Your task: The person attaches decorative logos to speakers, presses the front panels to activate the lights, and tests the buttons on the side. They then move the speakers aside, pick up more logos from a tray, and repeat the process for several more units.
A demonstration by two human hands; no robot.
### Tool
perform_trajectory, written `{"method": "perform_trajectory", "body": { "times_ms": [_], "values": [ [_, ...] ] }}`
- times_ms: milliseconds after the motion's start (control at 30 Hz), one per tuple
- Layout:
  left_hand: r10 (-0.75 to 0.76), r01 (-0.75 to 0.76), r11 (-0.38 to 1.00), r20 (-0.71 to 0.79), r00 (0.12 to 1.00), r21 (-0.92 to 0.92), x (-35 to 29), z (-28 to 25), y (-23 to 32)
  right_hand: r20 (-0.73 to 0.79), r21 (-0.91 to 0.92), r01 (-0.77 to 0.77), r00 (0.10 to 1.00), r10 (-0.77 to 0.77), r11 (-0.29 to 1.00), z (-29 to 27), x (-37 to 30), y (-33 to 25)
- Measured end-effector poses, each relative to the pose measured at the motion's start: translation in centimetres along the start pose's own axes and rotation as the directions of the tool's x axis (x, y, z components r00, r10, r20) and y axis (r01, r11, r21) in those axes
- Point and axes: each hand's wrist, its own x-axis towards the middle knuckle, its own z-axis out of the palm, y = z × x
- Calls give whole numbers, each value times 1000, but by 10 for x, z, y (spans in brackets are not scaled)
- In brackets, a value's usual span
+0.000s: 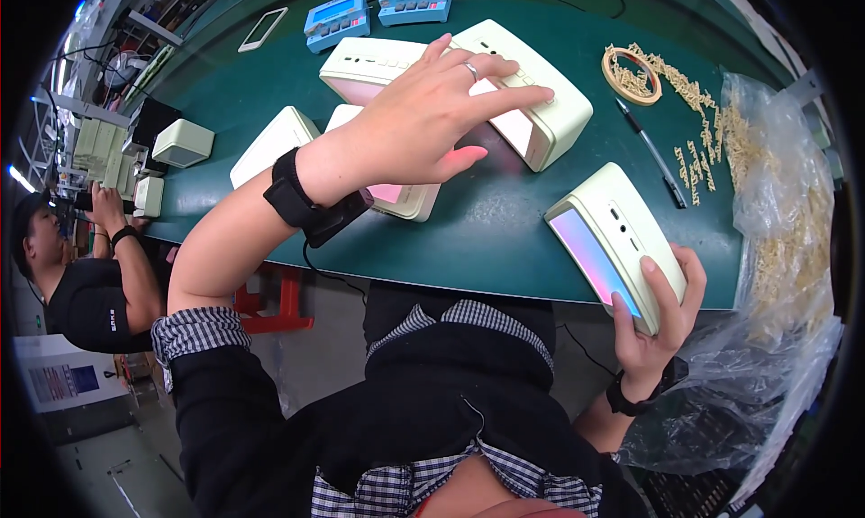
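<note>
My left hand (pixel 441 104) reaches across the bench with its fingers spread. Its fingertips rest at the row of buttons on top of a cream box-shaped device (pixel 563 122) with a glowing front, likely a speaker. My right hand (pixel 664 306) grips the near end of another such cream device (pixel 622 221), tilted at the bench's front edge. That one's front panel glows pink and blue, and ports and a switch show on its upper face. Beneath and beside my left forearm stand more of these devices, one (pixel 360 63) behind and one (pixel 279 149) to the left, partly hidden.
Two blue instruments with screens (pixel 337 21) stand at the back. A white phone-like frame (pixel 263 30), a tape roll (pixel 631 75), a black pen (pixel 653 153) and small beige pieces lie about. At right is a plastic bag (pixel 784 203) of beige pieces. A co-worker (pixel 99 275) sits at left.
</note>
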Motion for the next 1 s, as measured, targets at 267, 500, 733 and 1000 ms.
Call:
{"method": "perform_trajectory", "body": {
  "times_ms": [267,500,733,1000],
  "values": [
    [-10,11,999,-21,1000,31,1,5,4,13,-5,-1,1000,1,1000,-1,1,1],
    [-8,5,996,-35,999,-88,0,1,-5,15,13,26,1000,-27,1000,-2,0,5],
    [-14,7,993,-62,998,-121,4,5,-10,47,129,68,996,-75,989,20,18,-4],
    [30,-42,994,-128,991,-96,4,4,-17,237,108,53,968,-77,993,49,71,-30]
  ]
}}
